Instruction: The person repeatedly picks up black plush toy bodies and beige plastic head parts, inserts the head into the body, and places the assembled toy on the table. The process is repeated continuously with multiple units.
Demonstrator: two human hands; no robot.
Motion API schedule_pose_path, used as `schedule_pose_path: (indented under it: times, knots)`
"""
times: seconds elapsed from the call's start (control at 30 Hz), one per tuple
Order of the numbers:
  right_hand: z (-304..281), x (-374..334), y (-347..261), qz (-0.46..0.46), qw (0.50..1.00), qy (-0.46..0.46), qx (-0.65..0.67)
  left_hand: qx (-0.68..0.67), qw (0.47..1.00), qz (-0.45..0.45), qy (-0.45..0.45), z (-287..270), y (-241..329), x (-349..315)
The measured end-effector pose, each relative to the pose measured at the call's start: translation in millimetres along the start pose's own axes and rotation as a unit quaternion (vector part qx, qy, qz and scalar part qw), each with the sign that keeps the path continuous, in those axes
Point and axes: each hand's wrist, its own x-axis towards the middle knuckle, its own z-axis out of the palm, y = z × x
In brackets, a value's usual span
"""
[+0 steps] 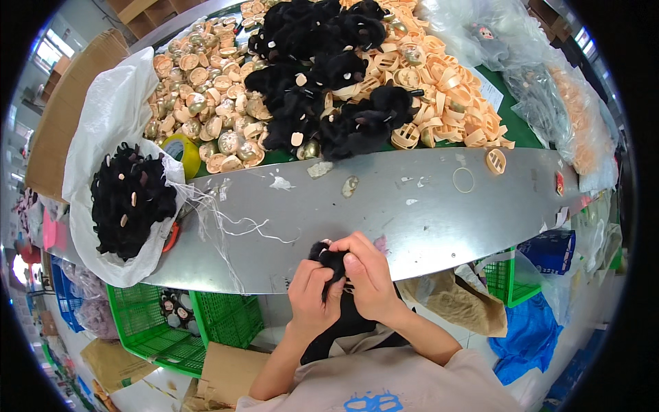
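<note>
A small black plush piece (332, 259) is pinched between my two hands over the near edge of the metal table. My left hand (313, 294) closes around its lower left part, thumb pressed against the fur. The right hand (368, 275) grips its upper right side with thumb and forefinger. Something pale shows at its top, too small to name. Beyond my hands, black plush pieces (367, 130) lie heaped over peach-coloured plastic parts (446, 89). More black plush pieces (130, 199) fill a white woven sack (103, 103) at the left.
The grey metal tabletop (329, 206) carries loose white strings (230, 223), a yellow tape roll (182, 152) and one peach plastic part (495, 161). Gold-coloured balls mix with the left heap. Green crates (161, 329) stand below on the left, a blue bag (528, 336) below right.
</note>
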Motion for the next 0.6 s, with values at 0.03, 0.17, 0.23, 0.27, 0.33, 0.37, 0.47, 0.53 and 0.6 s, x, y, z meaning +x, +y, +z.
schedule_pose_path:
  times: [0.03, 0.17, 0.23, 0.27, 0.33, 0.37, 0.47, 0.53, 0.6]
  knots:
    - [2.2, 0.2, -0.7, 0.013, 1.000, 0.011, -0.011, -0.006, 1.000, -0.006, 0.001, 1.9, -1.1, -1.3]
    - [10.2, -0.5, 4.1, 0.025, 0.996, 0.043, -0.077, -0.018, 1.000, -0.017, 0.000, 5.2, -9.0, -10.6]
    - [13.4, 3.3, -1.4, 0.048, 0.994, 0.055, -0.085, -0.005, 1.000, 0.001, 0.007, 6.5, -11.2, -6.8]
    - [15.9, 3.5, -0.1, 0.040, 0.992, 0.063, -0.099, 0.001, 1.000, 0.009, 0.011, 6.3, -11.5, -5.8]
    - [17.2, 7.4, 8.1, 0.024, 0.992, 0.075, -0.098, 0.001, 0.999, 0.035, 0.008, 4.5, -15.2, -3.0]
    - [15.2, 5.1, 4.6, 0.060, 0.993, 0.064, -0.077, -0.002, 0.999, 0.051, 0.006, 4.7, -16.0, -1.3]
    - [10.3, 13.2, 14.0, 0.088, 0.991, 0.061, 0.083, 0.005, 1.000, -0.005, -0.011, 7.5, -14.0, -1.8]
    - [-1.2, 13.7, 4.6, 0.124, 0.976, 0.078, 0.162, -0.035, 0.999, -0.018, -0.014, 18.2, -5.8, -4.0]
    - [-12.1, 13.4, -0.1, 0.108, 0.988, 0.037, 0.101, -0.058, 0.998, -0.018, -0.013, 21.6, -0.7, -5.1]
